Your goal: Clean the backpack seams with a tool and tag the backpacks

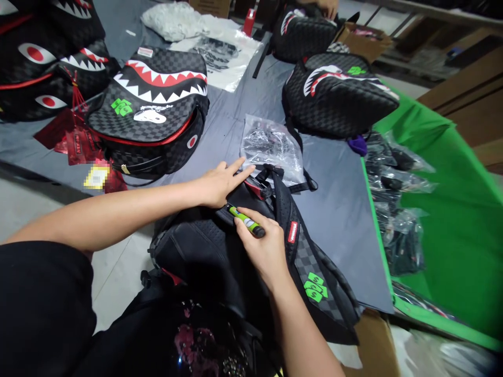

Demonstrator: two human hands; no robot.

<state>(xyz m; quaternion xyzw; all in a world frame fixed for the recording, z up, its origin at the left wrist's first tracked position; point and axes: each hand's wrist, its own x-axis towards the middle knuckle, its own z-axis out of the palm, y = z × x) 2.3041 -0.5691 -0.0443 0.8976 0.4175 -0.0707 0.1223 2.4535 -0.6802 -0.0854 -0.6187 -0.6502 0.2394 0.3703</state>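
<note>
R hand [265, 245] grips green pen-like tool [244, 219], tip @ 10 o'clock; L hand [218, 184] spread at black bag [196, 246]; best keep it taut.

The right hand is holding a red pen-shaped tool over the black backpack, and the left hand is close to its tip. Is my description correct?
Not quite: the head view shows the pen-shaped tool is green with a dark end, not red. The right hand holds it over the black backpack, and the left hand is close to its tip.
</note>
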